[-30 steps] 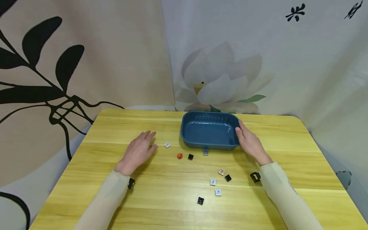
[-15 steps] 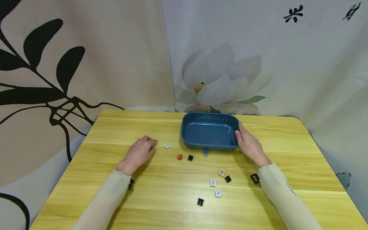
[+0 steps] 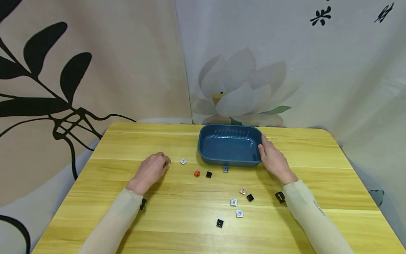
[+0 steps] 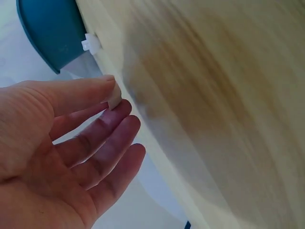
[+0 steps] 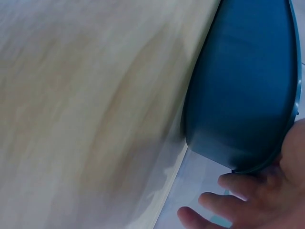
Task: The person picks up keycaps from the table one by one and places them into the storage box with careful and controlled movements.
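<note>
My left hand (image 3: pixel 149 173) is left of the dish, pinching a small pale pinkish keycap (image 4: pixel 115 97) between thumb and fingertips. In the left wrist view the other fingers are bent loosely beside it. A white keycap (image 3: pixel 183 161) lies just to the right of this hand. The right hand (image 3: pixel 275 161) holds a deep blue rectangular dish (image 3: pixel 228 163) by its right end. Its thumb is over the rim, and the fingers lie along the outside wall. Nothing shows inside the dish in the head view.
A grey keycap (image 3: pixel 225 169) is at the dish's front wall. Beside it lie a black keycap (image 3: pixel 209 174) and an orange round piece (image 3: pixel 197 173). Several more keycaps, including a white one (image 3: pixel 239 213), are scattered nearer on the wooden table (image 3: pixel 177 229). A printed curtain hangs behind.
The left thumb and fingers have closed on the pinkish keycap, which was hidden under the hand at first. The right hand stays on the dish.
</note>
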Action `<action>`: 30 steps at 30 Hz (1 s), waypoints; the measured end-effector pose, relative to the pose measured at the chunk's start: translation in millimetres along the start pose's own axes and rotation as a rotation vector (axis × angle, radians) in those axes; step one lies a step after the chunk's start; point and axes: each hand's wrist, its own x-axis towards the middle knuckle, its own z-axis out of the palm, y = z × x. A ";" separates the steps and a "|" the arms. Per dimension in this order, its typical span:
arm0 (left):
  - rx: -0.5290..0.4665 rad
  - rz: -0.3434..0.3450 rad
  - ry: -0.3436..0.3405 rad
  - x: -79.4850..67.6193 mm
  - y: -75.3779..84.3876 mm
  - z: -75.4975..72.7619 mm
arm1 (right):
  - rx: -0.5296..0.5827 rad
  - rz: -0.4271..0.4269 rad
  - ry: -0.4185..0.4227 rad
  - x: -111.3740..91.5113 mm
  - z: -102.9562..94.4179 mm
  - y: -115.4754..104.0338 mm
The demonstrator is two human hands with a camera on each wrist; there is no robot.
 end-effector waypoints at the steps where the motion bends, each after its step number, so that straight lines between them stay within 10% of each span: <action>1: -0.002 0.007 0.014 0.1 0.8 -0.2 | -0.002 0.002 -0.001 -0.2 0.0 0.0; 18: -0.071 0.195 0.304 24.3 65.4 -28.5 | -0.015 -0.007 0.016 -0.4 1.2 0.6; 30: -0.069 0.307 0.295 57.2 103.4 -23.3 | -0.023 -0.004 0.002 -0.6 1.1 1.1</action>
